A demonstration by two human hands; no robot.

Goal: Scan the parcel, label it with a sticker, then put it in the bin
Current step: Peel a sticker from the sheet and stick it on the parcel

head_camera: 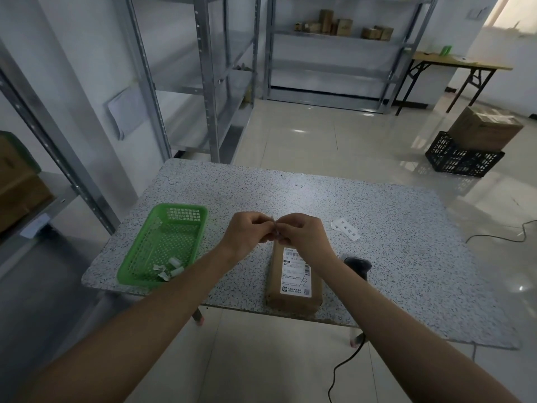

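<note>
A brown parcel (293, 282) with a white shipping label lies on the speckled table (377, 228) near its front edge. Above the parcel's far end, my left hand (247, 234) and my right hand (302, 232) meet fingertip to fingertip, pinching a small pale sticker (275, 230) between them. A strip of white stickers (345, 228) lies on the table to the right of my hands. A black scanner (359, 267) rests just right of the parcel, partly hidden by my right forearm.
A green plastic basket (145, 257) with several scraps of sticker backing stands at the table's left. A black crate (462, 158) with a cardboard box stands on the floor at the far right. Metal shelving (203, 82) rises behind the table. The scanner's cable (340, 370) trails onto the floor.
</note>
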